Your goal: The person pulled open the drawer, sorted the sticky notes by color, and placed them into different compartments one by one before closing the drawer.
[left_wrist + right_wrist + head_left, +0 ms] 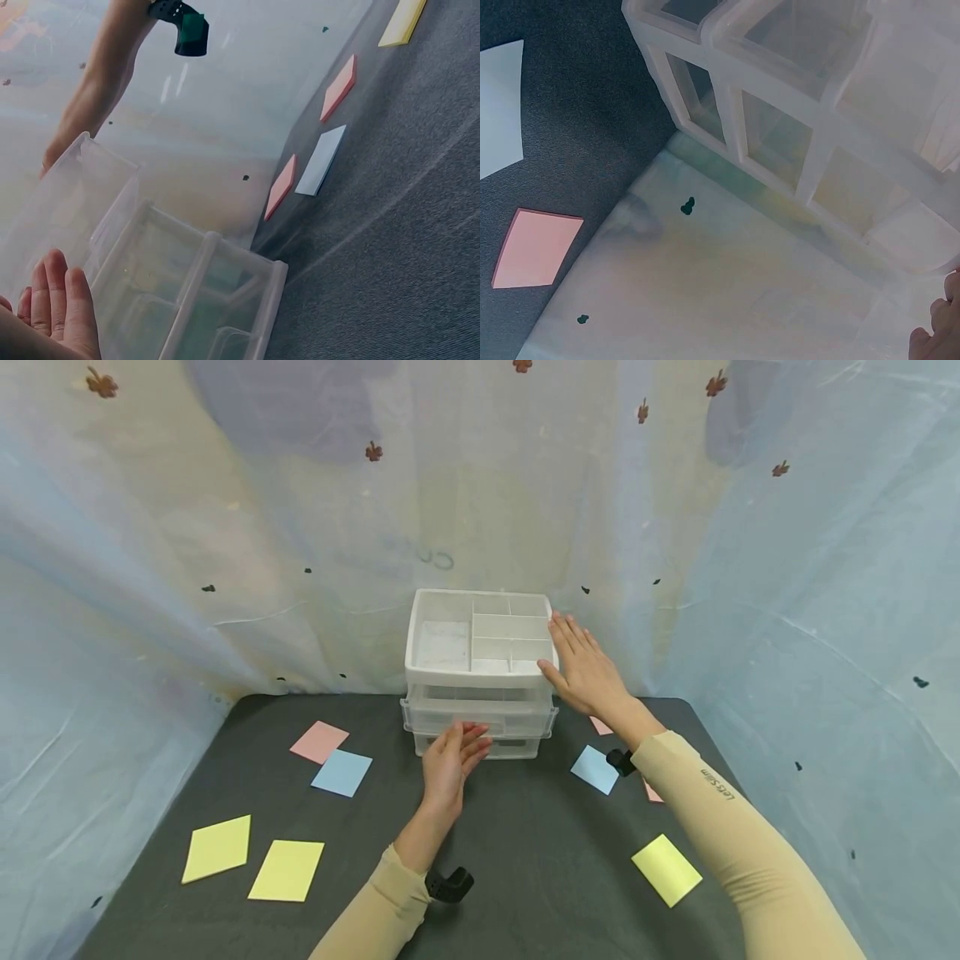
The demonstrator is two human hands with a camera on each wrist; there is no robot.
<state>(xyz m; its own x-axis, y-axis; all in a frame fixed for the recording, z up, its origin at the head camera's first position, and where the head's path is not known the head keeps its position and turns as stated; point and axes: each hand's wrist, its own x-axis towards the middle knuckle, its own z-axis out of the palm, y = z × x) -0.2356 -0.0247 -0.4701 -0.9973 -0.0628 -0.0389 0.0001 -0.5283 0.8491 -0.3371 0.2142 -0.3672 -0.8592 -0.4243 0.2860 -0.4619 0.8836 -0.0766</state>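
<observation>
A small white plastic drawer organizer [444, 677] stands at the back of the dark table, its top a tray divided into compartments. One see-through drawer [517, 724] juts out in front of the frame; its end also shows in the left wrist view. My left hand [450, 770] is before that drawer, fingers extended and slightly bent, overlapping its front in the head view, holding nothing. My right hand [587, 667] lies flat along the right side of the top tray, thumb at the front corner and fingers reaching back. Only its knuckles [939, 319] show in the right wrist view.
Left on the table lie a pink sticky-note pad [319, 742], a blue one [342, 772] and two yellow ones [286, 870]. On the right are a blue pad [595, 769], a yellow pad [667, 870] and partly hidden pink pads [536, 247]. Patterned sheeting [480, 510] hangs behind and beside.
</observation>
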